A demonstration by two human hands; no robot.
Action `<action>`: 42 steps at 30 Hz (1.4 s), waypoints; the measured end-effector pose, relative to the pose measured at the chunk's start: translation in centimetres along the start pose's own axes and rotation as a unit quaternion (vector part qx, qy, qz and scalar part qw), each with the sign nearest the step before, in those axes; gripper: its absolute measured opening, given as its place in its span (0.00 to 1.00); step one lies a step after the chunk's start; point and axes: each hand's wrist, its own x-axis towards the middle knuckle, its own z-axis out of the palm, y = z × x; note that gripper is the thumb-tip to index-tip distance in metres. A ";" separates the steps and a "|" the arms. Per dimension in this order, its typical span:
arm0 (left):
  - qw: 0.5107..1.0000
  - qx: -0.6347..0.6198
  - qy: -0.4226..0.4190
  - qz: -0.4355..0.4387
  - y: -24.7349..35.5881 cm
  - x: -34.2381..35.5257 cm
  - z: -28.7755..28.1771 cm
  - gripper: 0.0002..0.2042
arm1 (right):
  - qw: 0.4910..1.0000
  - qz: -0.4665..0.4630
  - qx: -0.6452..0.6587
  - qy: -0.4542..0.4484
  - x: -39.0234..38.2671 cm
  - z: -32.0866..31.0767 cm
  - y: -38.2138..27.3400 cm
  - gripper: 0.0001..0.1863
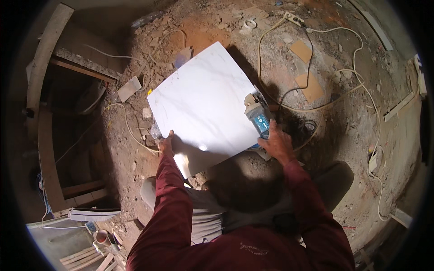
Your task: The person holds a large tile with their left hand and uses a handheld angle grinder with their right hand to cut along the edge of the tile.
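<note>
A large white tile (pixel 203 104) with faint grey veins lies tilted before me, its near edge by my knees. My left hand (pixel 167 144) grips the tile's left edge, thumb on top, the other fingers hidden at the edge. In my right hand (pixel 277 142) is a blue and grey angle grinder (pixel 258 119), its body wrapped by my fingers. The grinder's head rests at the tile's right edge; its disc is mostly hidden, so I cannot tell whether it touches the tile.
A white power strip (pixel 294 19) lies at the far right, with pale cable (pixel 325 108) looping over the rubble-strewn ground. Two tan tile pieces (pixel 309 88) sit right of the grinder. Wooden planks (pixel 45 67) frame a dark opening on the left; a broken tile piece (pixel 129 89) lies beside it.
</note>
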 end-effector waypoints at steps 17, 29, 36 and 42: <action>0.998 -0.038 0.021 0.037 -0.6 -0.5 0.4 0.42 | 1.000 -0.017 -0.013 -0.004 9.8 -1.0 -4.6 0.34; 0.999 0.027 0.039 0.019 -1.8 1.4 0.6 0.46 | 1.000 -0.019 0.021 0.010 15.7 -0.5 -8.1 0.35; 0.997 0.050 0.027 0.049 -2.3 1.3 0.4 0.43 | 0.997 -0.032 0.049 0.040 17.6 0.2 -9.3 0.37; 0.996 0.027 0.034 0.075 -3.7 3.5 0.3 0.41 | 0.998 -0.016 0.055 0.032 16.6 0.7 -8.5 0.36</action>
